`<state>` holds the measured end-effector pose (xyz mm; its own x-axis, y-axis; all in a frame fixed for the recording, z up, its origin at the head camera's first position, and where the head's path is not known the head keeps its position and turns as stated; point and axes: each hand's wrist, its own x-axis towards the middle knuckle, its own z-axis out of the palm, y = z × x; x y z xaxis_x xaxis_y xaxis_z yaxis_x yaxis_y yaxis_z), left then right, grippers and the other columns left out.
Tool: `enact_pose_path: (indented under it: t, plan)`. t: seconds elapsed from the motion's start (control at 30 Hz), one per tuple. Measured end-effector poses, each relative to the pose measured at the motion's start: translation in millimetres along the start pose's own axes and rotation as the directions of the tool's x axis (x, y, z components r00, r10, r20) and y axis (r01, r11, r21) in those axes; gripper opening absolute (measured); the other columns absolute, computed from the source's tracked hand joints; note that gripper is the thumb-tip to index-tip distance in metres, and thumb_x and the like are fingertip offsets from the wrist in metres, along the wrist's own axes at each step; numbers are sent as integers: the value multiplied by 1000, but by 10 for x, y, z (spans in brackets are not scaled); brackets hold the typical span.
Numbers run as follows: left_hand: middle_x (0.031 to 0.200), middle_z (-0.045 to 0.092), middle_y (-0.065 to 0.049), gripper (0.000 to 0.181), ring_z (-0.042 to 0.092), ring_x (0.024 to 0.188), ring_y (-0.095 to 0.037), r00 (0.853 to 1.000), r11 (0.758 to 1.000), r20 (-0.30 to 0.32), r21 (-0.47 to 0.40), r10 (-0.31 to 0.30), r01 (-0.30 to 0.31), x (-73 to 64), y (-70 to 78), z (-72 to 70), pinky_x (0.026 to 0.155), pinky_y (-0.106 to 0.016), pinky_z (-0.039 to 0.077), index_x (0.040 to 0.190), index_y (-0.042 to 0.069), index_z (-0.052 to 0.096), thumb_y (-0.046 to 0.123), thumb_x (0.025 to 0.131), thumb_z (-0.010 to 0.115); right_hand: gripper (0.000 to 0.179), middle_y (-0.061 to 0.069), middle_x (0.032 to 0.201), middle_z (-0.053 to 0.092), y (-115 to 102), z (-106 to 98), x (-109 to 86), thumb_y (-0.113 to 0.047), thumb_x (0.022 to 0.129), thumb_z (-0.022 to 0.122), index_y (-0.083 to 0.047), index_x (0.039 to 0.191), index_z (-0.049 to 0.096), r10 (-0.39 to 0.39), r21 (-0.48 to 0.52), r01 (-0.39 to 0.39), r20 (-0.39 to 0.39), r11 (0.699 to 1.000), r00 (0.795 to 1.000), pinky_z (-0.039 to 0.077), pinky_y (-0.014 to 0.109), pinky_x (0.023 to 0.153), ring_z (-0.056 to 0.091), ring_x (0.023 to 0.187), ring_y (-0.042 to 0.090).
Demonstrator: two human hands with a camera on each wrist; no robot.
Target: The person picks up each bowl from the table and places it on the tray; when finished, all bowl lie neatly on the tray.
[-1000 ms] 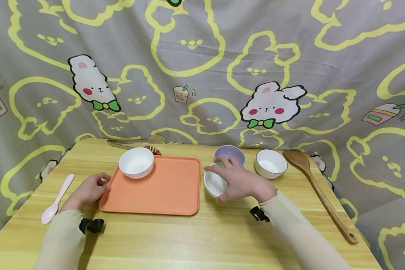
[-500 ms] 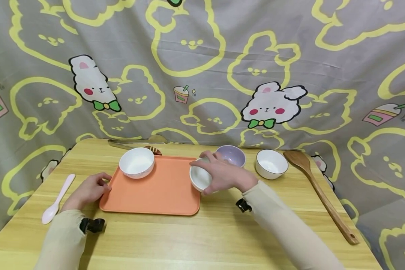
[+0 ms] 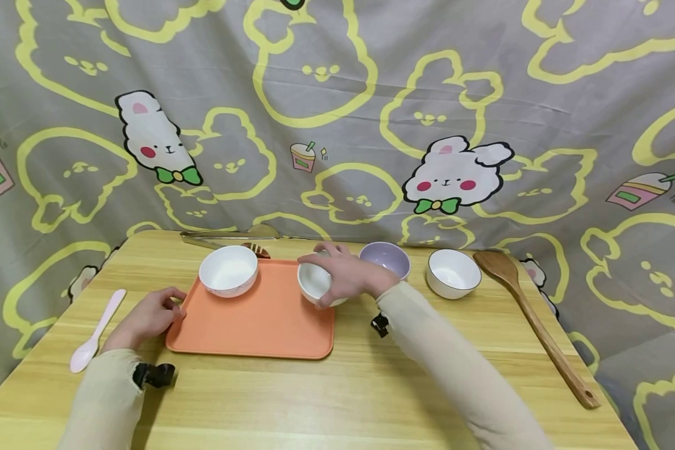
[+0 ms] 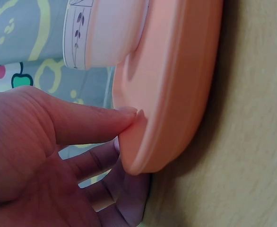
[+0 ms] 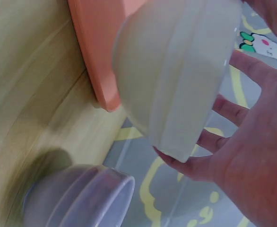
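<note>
My right hand [image 3: 345,275] grips a small white bowl [image 3: 312,281] by its rim from above, over the right part of the orange tray [image 3: 247,331]. In the right wrist view this bowl [image 5: 171,71] hangs upright with ridges round its side, its base apart from the table. At the tray's left edge my left hand [image 3: 149,319] pinches the rim, the thumb lying inside and the fingers outside, as the left wrist view of the hand [image 4: 44,142] shows. A white bowl with a leaf pattern [image 4: 105,33] stands on the tray's far left corner.
A purple bowl [image 3: 385,259] and a dark-rimmed white bowl [image 3: 453,274] stand right of the tray. A wooden spatula [image 3: 531,319] lies far right, a pink spoon [image 3: 97,331] far left. Tongs [image 3: 227,236] lie behind the tray, before a patterned curtain [image 3: 337,125].
My right hand has carried the small white bowl leftward, from beside the tray to above its right part. The left hand and the tray have stayed put.
</note>
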<state>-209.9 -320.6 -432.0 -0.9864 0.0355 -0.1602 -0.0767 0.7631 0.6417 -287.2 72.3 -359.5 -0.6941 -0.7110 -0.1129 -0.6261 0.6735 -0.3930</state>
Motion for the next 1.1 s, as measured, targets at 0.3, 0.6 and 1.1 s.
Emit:
enact_pose_path:
  t: [0.3, 0.6, 1.1]
  plan:
    - [87, 59, -15, 30, 56, 76, -27, 1000, 1000, -3, -2, 10, -10, 6, -3, 15, 65, -37, 45, 117, -10, 55, 2, 89, 58, 91, 8, 150, 26, 28, 53, 236, -35, 69, 87, -32, 149, 43, 40, 22, -40, 15, 999, 999, 43, 46, 89, 26, 127, 33]
    - [85, 59, -12, 29, 55, 74, -25, 1000, 1000, -4, 3, 28, -28, 12, -49, 15, 64, -36, 45, 116, -10, 56, 1, 89, 59, 89, 5, 150, 26, 43, 139, 398, -38, 71, 84, -35, 149, 42, 96, 29, -97, 40, 995, 995, 43, 46, 90, 24, 129, 32]
    - [87, 59, -13, 30, 55, 75, -26, 1000, 1000, 6, -3, 20, -20, 1, -44, -1, 65, -37, 45, 117, -10, 55, 2, 90, 59, 90, 12, 155, 20, -6, 183, 536, -37, 74, 83, -29, 152, 38, 109, -7, -109, 52, 994, 993, 34, 55, 100, 19, 135, 36]
